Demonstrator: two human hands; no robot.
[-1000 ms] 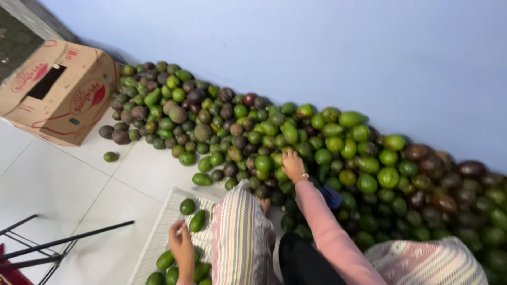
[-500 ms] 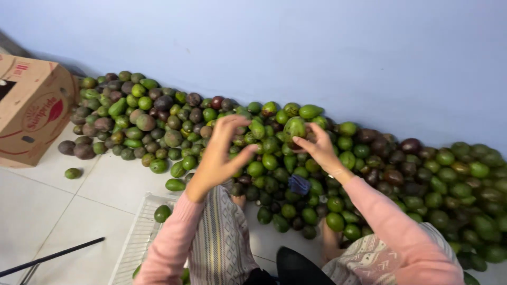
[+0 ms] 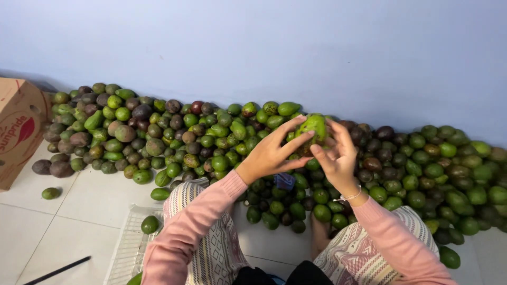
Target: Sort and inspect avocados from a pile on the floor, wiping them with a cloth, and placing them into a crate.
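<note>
A person sits on the white tiled floor (image 3: 79, 211) facing a long heap of avocados (image 3: 174, 137) banked against the pale blue wall (image 3: 253, 47), so the fruit has a backstop and does not roll away. Both hands are raised above the heap and meet around one green avocado (image 3: 315, 126). The left hand (image 3: 272, 155) has its fingers stretched long, fingertips pressed on the fruit's near side, while the right hand (image 3: 338, 153) cups it from the other side with fingers spread, so the avocado is pinched between the two and lifted clear of the pile, likely where it can be looked over and felt for softness. Pink sleeves cover both arms, and a thin bracelet (image 3: 349, 198) sits at the right wrist. Patterned trousers (image 3: 216, 248) show over the knees, which spread to either side so the heap lies within easy reach. A white wire basket (image 3: 127, 248) lies on the floor by the left knee, with a green avocado in it. A cardboard box (image 3: 18, 132) stands at the far left end of the heap, and a few loose fruits sit apart on the tiles
</note>
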